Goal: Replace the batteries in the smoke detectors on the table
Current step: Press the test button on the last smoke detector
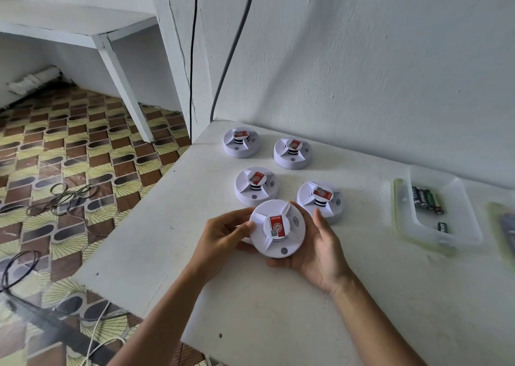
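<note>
Fingers (245, 226) of the left hand (223, 237) curl on the rim of the nearest smoke detector (277, 229), and the right hand (315, 251) cups it from below, thumb up against its side. Held so, face up above the bench (278, 310), the detector looks ready for twisting or turning over, I think to reach the battery cover underneath. Four other smoke detectors (256, 186) stand face up just behind, in loose rows, seemingly waiting their turn. A clear tray (459, 226) with several batteries (426, 198) lies to the right, well apart but probably within reach for the exchange.
</note>
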A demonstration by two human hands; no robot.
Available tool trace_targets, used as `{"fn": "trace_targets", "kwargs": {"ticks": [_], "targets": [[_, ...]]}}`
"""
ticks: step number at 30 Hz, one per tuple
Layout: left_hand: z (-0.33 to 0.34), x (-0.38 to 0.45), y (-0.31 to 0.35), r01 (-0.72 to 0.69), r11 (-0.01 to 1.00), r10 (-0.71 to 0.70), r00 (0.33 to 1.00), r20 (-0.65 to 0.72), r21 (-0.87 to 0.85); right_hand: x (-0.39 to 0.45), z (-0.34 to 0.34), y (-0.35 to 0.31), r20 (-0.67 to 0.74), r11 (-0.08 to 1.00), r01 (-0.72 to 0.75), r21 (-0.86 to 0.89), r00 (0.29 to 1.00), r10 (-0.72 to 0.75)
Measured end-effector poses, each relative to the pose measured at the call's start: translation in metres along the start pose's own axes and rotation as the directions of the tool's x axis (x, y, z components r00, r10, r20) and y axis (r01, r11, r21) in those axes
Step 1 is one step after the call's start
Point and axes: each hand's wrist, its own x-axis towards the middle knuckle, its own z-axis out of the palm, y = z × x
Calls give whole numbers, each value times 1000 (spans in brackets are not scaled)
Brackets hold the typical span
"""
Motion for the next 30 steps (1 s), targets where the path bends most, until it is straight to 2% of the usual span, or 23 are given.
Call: {"fn": "trace_targets", "kwargs": {"ticks": [30], "targets": [[1,-1,1,0,1000,0,1000,-1,21,0,3,1,49,999,30,-24,998,-29]]}}
